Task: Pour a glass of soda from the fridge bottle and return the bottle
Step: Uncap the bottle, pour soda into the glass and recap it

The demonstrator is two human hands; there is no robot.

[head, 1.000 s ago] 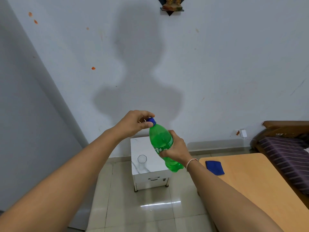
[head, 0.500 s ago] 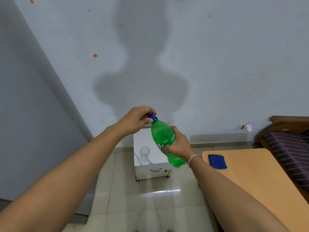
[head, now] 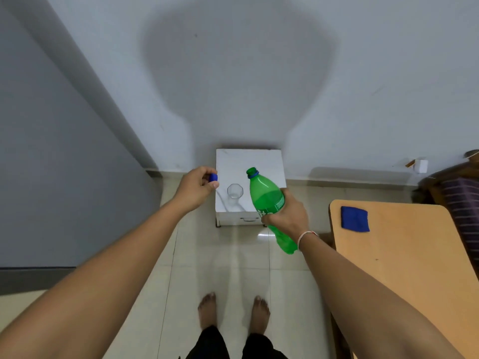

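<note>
My right hand [head: 286, 216] grips a green soda bottle [head: 264, 195] around its middle. The bottle tilts with its open neck up and to the left, above a small white stand [head: 259, 159]. My left hand [head: 195, 189] holds the blue bottle cap [head: 213, 178] in its fingertips, left of the stand. An empty clear glass [head: 235, 190] stands upright on the stand, between my two hands and just left of the bottle.
The white stand sits against a pale wall on a tiled floor [head: 220, 268]. A wooden table [head: 414, 255] with a blue cloth [head: 354, 219] is at the right. A grey fridge side [head: 51, 177] fills the left. My bare feet [head: 233, 309] are below.
The cap came off the bottle; my left hand moved left with it. The view tipped down and closer to the stand, and my feet came into sight.
</note>
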